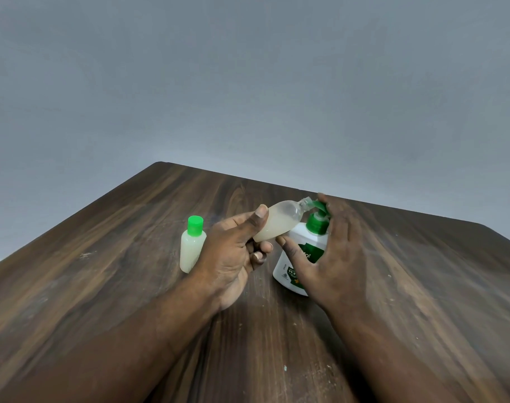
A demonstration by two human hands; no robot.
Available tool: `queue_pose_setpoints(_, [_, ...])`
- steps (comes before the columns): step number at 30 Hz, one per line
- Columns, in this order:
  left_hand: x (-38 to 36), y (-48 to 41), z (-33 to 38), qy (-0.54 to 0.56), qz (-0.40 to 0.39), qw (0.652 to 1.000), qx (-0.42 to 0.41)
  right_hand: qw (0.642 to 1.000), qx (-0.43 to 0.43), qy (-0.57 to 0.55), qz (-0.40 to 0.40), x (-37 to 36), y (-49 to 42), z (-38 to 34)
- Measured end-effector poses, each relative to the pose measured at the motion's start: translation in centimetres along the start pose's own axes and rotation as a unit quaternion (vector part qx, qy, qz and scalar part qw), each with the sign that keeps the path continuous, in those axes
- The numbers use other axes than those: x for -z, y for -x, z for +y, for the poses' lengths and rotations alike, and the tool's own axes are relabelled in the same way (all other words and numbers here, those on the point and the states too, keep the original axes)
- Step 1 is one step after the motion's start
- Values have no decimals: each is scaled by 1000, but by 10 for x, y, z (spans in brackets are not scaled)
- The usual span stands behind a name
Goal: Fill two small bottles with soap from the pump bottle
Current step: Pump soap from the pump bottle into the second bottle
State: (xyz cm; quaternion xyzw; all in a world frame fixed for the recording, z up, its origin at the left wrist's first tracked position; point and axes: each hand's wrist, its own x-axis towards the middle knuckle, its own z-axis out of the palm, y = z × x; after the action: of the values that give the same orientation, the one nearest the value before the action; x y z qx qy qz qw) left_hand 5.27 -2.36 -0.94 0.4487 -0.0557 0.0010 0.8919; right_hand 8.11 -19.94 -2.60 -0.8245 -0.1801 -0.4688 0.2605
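My left hand (236, 254) grips an uncapped small clear bottle (280, 223), tilted so its open neck meets the green pump nozzle. Pale soap fills about its lower half. The white pump bottle (298, 257) with a green pump head (317, 221) stands on the table. My right hand (332, 254) wraps around it, with fingers over the pump head. A second small bottle (191, 248), full of pale soap and shut with a green cap, stands upright to the left, partly behind my left wrist.
Everything rests on a dark wooden table (131, 286), whose far edge meets a plain grey wall (248, 82). The table's left edge runs diagonally, not far from the capped bottle.
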Motion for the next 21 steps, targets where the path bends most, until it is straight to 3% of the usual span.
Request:
queue_pose_setpoints(10, [0,-1,1,1,-5,1000,-6,1000,-10,3,-28,9,-6,-1])
queue_pose_setpoints(21, [0,0,0,1,2,1000,4,1000,0,8,-5,1,0,0])
